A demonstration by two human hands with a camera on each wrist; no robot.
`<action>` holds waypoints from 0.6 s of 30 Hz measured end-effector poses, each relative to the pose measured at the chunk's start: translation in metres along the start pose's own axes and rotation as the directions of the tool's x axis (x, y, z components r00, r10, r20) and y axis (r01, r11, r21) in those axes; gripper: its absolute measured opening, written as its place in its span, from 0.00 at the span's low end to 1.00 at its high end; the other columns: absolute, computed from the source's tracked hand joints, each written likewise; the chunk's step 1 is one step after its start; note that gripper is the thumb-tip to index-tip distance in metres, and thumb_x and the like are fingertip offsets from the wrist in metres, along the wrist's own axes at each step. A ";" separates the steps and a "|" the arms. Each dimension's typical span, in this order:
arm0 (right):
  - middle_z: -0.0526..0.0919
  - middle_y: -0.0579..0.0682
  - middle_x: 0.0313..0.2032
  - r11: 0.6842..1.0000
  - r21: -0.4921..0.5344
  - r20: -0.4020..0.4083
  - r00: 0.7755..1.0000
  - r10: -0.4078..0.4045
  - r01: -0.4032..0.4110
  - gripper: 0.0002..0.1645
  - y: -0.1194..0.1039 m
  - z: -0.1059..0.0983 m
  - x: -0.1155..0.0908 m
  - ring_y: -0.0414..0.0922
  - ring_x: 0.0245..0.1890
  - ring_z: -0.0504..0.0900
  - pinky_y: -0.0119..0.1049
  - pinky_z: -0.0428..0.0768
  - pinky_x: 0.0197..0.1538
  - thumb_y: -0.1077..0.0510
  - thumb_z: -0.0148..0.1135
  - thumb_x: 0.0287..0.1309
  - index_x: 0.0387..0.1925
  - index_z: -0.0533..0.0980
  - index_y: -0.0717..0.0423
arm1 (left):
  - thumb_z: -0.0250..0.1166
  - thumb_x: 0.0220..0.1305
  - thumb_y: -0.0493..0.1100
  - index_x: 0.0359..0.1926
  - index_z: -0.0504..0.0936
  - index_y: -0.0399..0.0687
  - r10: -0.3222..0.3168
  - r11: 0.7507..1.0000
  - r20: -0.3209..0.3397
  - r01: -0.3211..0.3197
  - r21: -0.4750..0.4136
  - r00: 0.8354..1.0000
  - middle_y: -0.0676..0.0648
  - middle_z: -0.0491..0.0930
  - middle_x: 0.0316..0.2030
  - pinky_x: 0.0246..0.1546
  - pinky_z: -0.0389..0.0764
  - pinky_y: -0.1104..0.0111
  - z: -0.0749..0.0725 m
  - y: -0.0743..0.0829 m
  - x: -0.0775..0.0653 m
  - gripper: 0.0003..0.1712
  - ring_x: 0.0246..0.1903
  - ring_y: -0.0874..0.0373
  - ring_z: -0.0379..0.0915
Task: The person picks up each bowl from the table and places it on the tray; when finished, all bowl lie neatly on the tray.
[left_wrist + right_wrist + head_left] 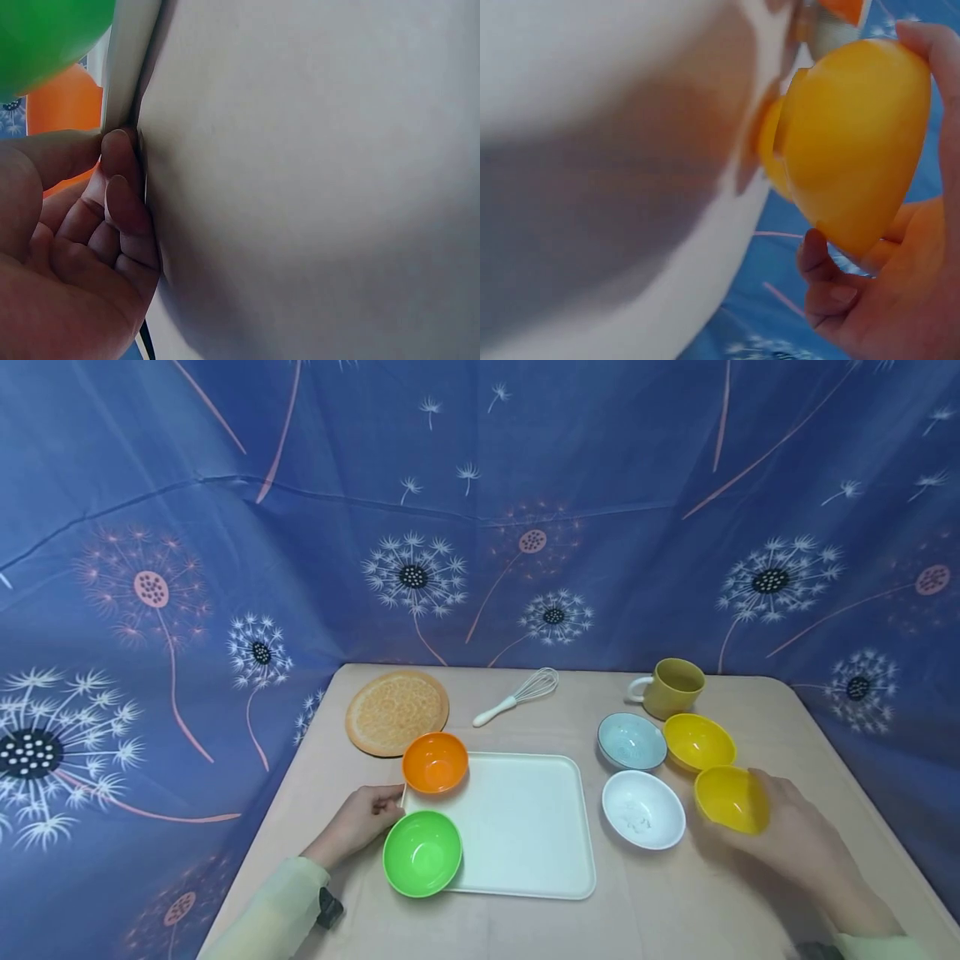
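My left hand (360,822) pinches the left edge of a white rectangular tray (525,827) between thumb and fingertips; the left wrist view shows the tray's rim (127,67) there. An orange bowl (436,763) sits on the tray's upper left corner, and a green bowl (422,853) overlaps its lower left corner. On the right, my right hand (798,839) grips a yellow bowl (731,800) by its side. Seen from the right wrist, this yellow bowl (855,142) is tipped and appears raised off the table, thumb and fingers spread around it.
Behind the held bowl stands another yellow bowl (699,742), with a light blue bowl (632,741) and a white bowl (643,810) to its left. An olive mug (675,688) is farther back. A whisk (517,696) and a round tan board (397,712) lie along the table's far side.
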State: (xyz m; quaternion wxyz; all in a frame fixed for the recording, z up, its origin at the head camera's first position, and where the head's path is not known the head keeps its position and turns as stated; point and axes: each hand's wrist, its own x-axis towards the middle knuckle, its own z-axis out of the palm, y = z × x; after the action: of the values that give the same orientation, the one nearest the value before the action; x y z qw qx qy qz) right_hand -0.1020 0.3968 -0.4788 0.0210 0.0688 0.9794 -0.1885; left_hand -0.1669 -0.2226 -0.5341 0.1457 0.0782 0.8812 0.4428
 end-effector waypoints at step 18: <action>0.72 0.65 0.60 0.975 0.061 -0.137 0.969 -0.205 0.215 0.66 -0.093 -0.027 0.008 0.63 0.54 0.74 0.69 0.72 0.47 0.23 0.75 0.47 0.75 0.63 0.60 | 0.68 0.71 0.38 0.69 0.78 0.40 0.014 1.000 0.000 -0.014 -0.007 1.000 0.52 0.77 0.27 0.28 0.70 0.70 -0.001 -0.001 -0.002 0.28 0.27 0.59 0.71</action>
State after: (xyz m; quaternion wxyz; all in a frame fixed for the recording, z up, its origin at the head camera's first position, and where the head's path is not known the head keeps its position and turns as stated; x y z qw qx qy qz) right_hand -0.1232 0.3221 -0.4205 -0.0655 -0.0223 0.9727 -0.2217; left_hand -0.1657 -0.2243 -0.5341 0.1431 0.0838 0.8790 0.4471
